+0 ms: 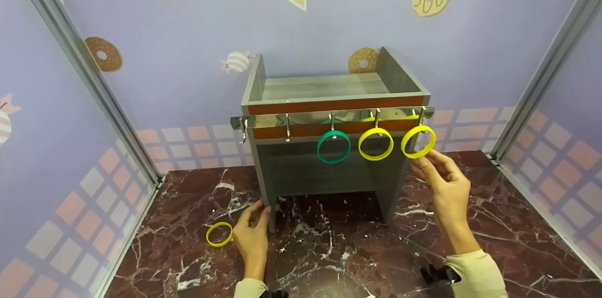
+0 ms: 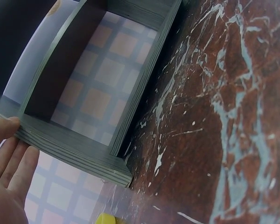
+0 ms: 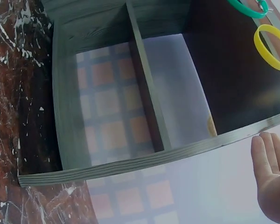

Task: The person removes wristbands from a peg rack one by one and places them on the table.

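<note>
The shelf (image 1: 310, 176) stands on the dark marbled table (image 1: 329, 260), its metal hook rail (image 1: 308, 118) across the top front. It looks like stiff wood, probably bulky and fairly heavy; the upright side boards seem the soundest places to hold, one hand each side.

The left hand (image 1: 252, 232) pinches the left board's near edge, low down. The right hand (image 1: 444, 185) has its fingers fairly straight, tips at the right board's edge, just below the rightmost ring.

A green ring (image 1: 334, 161) and two yellow rings (image 1: 376, 159) hang from the rail; another yellow ring (image 1: 219, 245) lies left of the left hand. They look light and smooth, easily pinched by the rim.

The right wrist view shows the patterned wall (image 3: 109, 102) through the shelf's back, hidden from the head view; only the head view shows the whole rail.
</note>
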`<action>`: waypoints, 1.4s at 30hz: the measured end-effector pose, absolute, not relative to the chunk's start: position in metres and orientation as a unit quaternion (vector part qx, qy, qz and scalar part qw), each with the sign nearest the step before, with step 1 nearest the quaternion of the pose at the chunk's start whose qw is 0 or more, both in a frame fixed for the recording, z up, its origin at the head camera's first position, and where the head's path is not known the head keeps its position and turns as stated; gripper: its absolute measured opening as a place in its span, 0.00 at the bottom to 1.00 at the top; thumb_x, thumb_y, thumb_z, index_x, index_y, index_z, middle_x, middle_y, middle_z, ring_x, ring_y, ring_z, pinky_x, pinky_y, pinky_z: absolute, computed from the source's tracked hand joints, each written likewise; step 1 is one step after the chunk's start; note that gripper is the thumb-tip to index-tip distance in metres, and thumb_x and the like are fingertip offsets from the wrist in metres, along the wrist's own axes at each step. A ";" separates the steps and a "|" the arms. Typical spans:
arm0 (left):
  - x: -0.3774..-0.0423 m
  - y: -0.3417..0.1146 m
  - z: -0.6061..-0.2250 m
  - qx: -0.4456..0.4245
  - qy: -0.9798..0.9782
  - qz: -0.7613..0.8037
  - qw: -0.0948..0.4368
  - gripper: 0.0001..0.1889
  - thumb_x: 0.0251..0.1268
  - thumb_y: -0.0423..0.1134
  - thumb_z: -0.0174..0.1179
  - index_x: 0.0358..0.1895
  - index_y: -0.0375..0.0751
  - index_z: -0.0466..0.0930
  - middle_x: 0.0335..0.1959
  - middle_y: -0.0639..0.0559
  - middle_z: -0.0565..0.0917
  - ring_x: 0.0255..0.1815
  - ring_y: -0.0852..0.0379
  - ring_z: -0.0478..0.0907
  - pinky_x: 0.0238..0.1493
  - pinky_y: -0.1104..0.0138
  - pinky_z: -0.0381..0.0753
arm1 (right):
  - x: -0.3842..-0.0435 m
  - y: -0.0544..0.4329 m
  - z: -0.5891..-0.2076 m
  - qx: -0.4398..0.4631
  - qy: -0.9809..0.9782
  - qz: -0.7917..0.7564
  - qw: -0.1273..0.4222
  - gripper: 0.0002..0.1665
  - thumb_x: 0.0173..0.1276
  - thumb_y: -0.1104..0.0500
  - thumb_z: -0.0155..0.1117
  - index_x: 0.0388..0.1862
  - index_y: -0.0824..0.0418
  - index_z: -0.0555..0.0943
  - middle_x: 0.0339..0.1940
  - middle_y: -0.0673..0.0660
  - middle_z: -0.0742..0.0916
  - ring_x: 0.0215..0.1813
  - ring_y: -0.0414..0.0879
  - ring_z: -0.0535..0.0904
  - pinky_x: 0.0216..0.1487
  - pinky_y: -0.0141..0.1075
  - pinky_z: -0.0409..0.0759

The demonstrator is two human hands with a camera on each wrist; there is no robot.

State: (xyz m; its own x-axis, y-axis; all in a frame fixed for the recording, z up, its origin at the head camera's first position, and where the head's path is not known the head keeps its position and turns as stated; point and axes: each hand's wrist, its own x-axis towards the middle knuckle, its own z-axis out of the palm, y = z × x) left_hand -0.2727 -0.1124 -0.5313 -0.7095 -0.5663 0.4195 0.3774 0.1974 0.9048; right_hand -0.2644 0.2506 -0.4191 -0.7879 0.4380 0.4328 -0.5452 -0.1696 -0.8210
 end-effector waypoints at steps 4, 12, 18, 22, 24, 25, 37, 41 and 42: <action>-0.263 -0.110 -0.517 0.058 -0.671 -0.637 0.376 0.11 0.61 0.19 0.73 0.46 0.25 0.89 0.40 0.33 0.90 0.43 0.35 0.88 0.42 0.76 0.86 | -0.265 0.248 -0.416 0.040 -0.545 0.772 0.324 0.19 0.75 0.71 0.68 0.61 0.78 0.82 0.49 0.64 0.91 0.47 0.53 0.91 0.52 0.44 0.89; -0.270 -0.113 -0.528 0.059 -0.666 -0.642 0.374 0.11 0.61 0.20 0.73 0.47 0.27 0.90 0.41 0.35 0.90 0.43 0.35 0.89 0.41 0.73 0.87 | -0.267 0.247 -0.409 0.048 -0.484 0.812 0.322 0.18 0.72 0.75 0.68 0.58 0.82 0.81 0.47 0.69 0.89 0.45 0.52 0.91 0.50 0.42 0.89; -0.277 -0.116 -0.538 0.040 -0.659 -0.652 0.373 0.12 0.61 0.25 0.76 0.48 0.31 0.91 0.41 0.39 0.91 0.42 0.39 0.90 0.42 0.71 0.88 | -0.266 0.247 -0.403 0.040 -0.460 0.829 0.316 0.18 0.70 0.76 0.69 0.57 0.84 0.81 0.41 0.66 0.89 0.40 0.52 0.90 0.48 0.42 0.90; -0.276 -0.118 -0.540 0.042 -0.660 -0.653 0.368 0.11 0.61 0.26 0.77 0.47 0.33 0.92 0.40 0.40 0.91 0.41 0.42 0.90 0.42 0.69 0.89 | -0.265 0.247 -0.398 0.047 -0.445 0.837 0.316 0.17 0.70 0.77 0.68 0.55 0.85 0.80 0.38 0.67 0.89 0.36 0.53 0.90 0.44 0.41 0.91; -0.275 -0.118 -0.540 0.042 -0.661 -0.653 0.367 0.11 0.61 0.26 0.77 0.47 0.33 0.91 0.40 0.40 0.91 0.41 0.43 0.90 0.42 0.69 0.89 | -0.265 0.247 -0.395 0.050 -0.442 0.838 0.316 0.16 0.70 0.77 0.69 0.54 0.85 0.81 0.39 0.68 0.89 0.35 0.53 0.90 0.43 0.40 0.91; -0.275 -0.119 -0.540 0.042 -0.660 -0.655 0.365 0.11 0.61 0.26 0.77 0.47 0.33 0.91 0.40 0.40 0.91 0.41 0.42 0.90 0.43 0.69 0.89 | -0.264 0.247 -0.393 0.051 -0.441 0.839 0.316 0.16 0.70 0.77 0.69 0.54 0.84 0.81 0.39 0.68 0.89 0.34 0.53 0.90 0.43 0.40 0.91; -0.276 -0.115 -0.538 0.065 -0.669 -0.639 0.374 0.12 0.59 0.19 0.74 0.46 0.26 0.89 0.40 0.34 0.90 0.42 0.37 0.89 0.42 0.70 0.88 | -0.260 0.249 -0.372 0.065 -0.407 0.849 0.331 0.12 0.68 0.79 0.69 0.49 0.84 0.83 0.41 0.70 0.88 0.36 0.54 0.89 0.44 0.42 0.91; -0.275 -0.117 -0.539 0.053 -0.664 -0.646 0.373 0.11 0.60 0.22 0.75 0.46 0.30 0.91 0.40 0.37 0.91 0.41 0.40 0.90 0.42 0.72 0.88 | -0.259 0.251 -0.365 0.081 -0.388 0.854 0.337 0.12 0.67 0.81 0.69 0.49 0.85 0.82 0.40 0.72 0.88 0.35 0.55 0.89 0.42 0.42 0.91; -0.275 -0.117 -0.539 0.047 -0.661 -0.649 0.373 0.11 0.61 0.23 0.76 0.46 0.30 0.91 0.40 0.38 0.91 0.41 0.43 0.90 0.43 0.71 0.88 | -0.258 0.252 -0.363 0.083 -0.386 0.855 0.337 0.12 0.67 0.81 0.69 0.49 0.85 0.82 0.40 0.72 0.88 0.35 0.55 0.89 0.41 0.42 0.91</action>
